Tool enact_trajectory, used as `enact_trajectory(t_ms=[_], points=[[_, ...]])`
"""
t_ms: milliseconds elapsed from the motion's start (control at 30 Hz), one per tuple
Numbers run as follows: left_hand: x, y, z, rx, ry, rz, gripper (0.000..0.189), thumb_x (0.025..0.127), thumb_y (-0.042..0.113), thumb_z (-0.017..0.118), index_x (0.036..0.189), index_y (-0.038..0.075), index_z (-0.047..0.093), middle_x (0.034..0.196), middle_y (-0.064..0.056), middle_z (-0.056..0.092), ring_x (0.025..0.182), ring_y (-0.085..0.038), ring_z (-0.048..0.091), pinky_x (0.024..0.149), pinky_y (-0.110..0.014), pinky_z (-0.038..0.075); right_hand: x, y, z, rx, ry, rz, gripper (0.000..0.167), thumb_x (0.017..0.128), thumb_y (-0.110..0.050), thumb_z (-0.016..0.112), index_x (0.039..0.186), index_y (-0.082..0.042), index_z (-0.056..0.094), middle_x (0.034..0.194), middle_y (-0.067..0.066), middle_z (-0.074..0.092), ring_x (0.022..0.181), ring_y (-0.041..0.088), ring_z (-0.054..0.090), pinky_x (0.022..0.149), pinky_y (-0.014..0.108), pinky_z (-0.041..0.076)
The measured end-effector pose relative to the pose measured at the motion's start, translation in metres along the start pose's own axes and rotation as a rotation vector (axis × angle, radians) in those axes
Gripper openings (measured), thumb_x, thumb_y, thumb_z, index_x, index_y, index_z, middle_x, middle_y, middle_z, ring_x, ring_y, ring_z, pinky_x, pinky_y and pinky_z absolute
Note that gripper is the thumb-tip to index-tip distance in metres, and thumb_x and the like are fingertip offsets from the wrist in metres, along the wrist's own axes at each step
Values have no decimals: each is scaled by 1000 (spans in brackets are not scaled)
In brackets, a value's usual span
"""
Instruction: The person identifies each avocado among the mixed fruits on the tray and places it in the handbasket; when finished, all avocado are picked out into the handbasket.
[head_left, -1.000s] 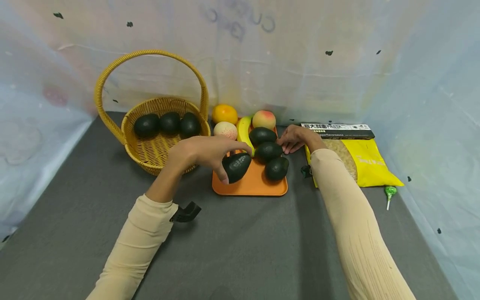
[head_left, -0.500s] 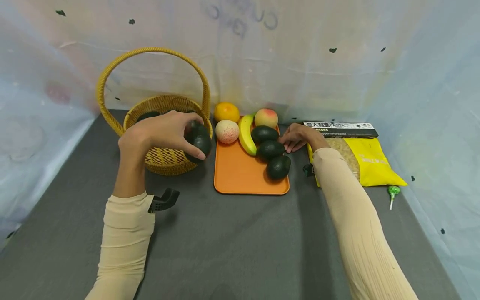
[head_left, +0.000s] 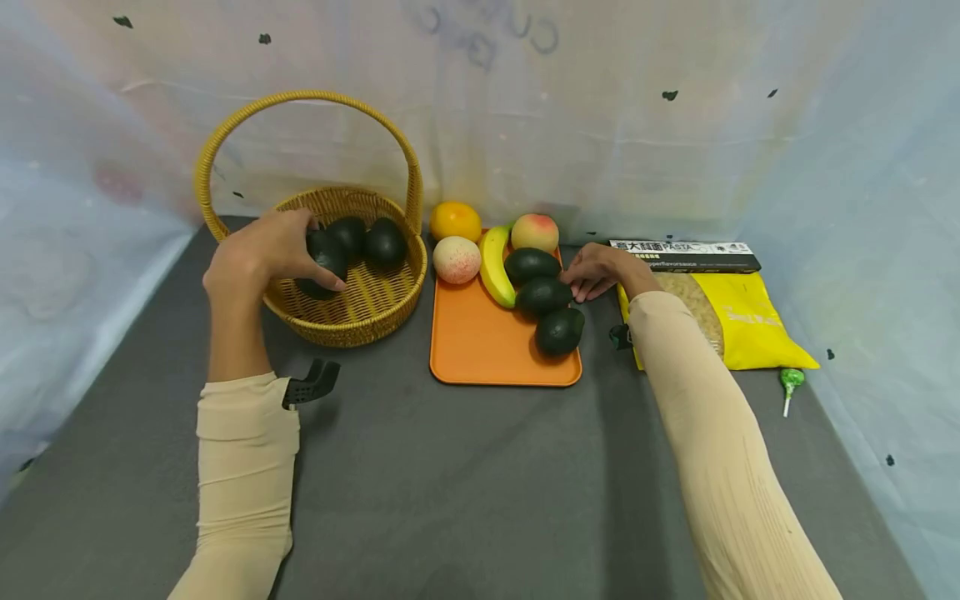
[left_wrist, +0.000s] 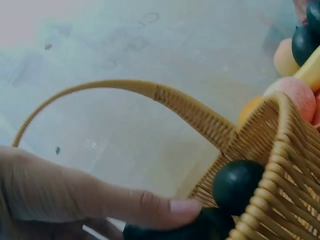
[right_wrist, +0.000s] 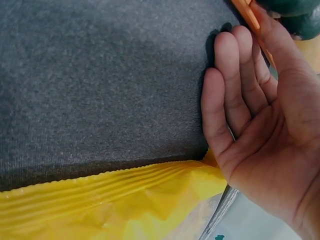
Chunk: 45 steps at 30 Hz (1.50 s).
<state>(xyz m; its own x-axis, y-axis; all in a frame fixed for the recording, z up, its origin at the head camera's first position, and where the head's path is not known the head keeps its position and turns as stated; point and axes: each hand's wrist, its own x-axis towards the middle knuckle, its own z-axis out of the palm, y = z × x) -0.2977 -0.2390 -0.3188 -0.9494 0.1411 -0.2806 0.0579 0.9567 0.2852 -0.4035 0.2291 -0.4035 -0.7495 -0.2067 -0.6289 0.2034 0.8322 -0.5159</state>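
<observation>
My left hand (head_left: 262, 250) is over the left side of a yellow wicker basket (head_left: 352, 335), gripping a dark green avocado (head_left: 327, 257) inside it. In the left wrist view the thumb lies along that avocado (left_wrist: 200, 227), and the other fingers are mostly hidden. Two more avocados sit beside it in the basket. My right hand (head_left: 606, 267) is at the right edge of an orange tray (head_left: 472, 337). The right wrist view shows the tray's rim (right_wrist: 246, 11) between thumb and fingers. Three avocados (head_left: 544, 297) lie along that side of the tray, left of the fingertips.
A banana (head_left: 493, 268), a red-tinged peach (head_left: 536, 232), a pale speckled peach (head_left: 457, 260) and an orange (head_left: 455, 221) lie at the tray's back. Right of it are a yellow pasta bag (head_left: 750, 321), a black pasta box (head_left: 705, 262) and a green lollipop (head_left: 791, 379).
My left hand has carried an avocado from above the tray leftward into the basket, where it now sits at the left side. The right hand has stayed at the tray's edge.
</observation>
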Motion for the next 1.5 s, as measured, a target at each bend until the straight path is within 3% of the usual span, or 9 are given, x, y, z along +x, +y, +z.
enact_trajectory(t_ms=[233,333,500,600,667,833,1133,1367,1500], points=[[7,-10,15,1,-54,-167,80,81,47,89,132,-3,53,134,-31,54,105,-45,58,81,-62,54,-4,-2,-2,-3,-15,4,30,105,-27,62,83,-11,74,71,0,73,69,11,73,86,36,64],[13,-9,20,-25,-62,-217,77,82,41,90,133,-4,54,144,-35,47,109,-52,57,81,-64,55,-5,-2,-2,-5,-7,-11,29,105,-27,62,83,-11,73,71,0,74,69,11,73,86,36,64],[22,-1,25,-37,-58,-281,101,85,29,89,157,-11,31,163,-46,5,124,-65,46,92,-72,51,-6,-3,-3,0,-20,-5,29,105,-27,62,82,-11,74,71,0,74,69,11,73,87,37,64],[25,4,25,-39,-44,-312,108,88,21,84,160,-15,13,163,-47,1,128,-67,42,97,-74,49,-7,-3,-4,0,-18,6,30,105,-26,62,81,-12,74,71,1,74,69,11,73,89,38,64],[26,6,26,-47,-28,-318,104,89,16,82,159,-17,12,162,-46,3,130,-68,38,99,-75,48,-8,-3,-4,4,-21,8,29,105,-26,62,82,-12,74,71,1,74,69,11,73,89,39,64],[23,6,27,-7,4,-257,86,89,12,81,151,-22,31,154,-51,17,131,-68,36,106,-73,43,-6,-2,-3,11,-19,7,28,105,-26,62,84,-11,74,70,0,74,69,11,73,86,37,64],[24,5,26,-28,74,-241,97,91,21,82,156,-19,22,156,-48,22,133,-65,40,112,-74,38,-1,-2,-4,5,-20,19,28,105,-27,62,85,-12,75,70,-1,73,69,10,73,86,35,64],[22,10,24,-54,155,-211,109,95,28,77,165,-7,1,163,-45,17,140,-64,35,115,-75,35,-1,-2,-5,11,-18,29,25,104,-27,63,88,-12,75,71,-1,74,70,10,73,88,37,64],[16,20,22,-33,191,-162,91,97,31,75,161,-8,24,157,-44,31,137,-64,38,114,-77,34,4,3,-5,3,-7,22,24,104,-28,64,88,-14,75,71,-2,73,69,9,73,87,36,64]])
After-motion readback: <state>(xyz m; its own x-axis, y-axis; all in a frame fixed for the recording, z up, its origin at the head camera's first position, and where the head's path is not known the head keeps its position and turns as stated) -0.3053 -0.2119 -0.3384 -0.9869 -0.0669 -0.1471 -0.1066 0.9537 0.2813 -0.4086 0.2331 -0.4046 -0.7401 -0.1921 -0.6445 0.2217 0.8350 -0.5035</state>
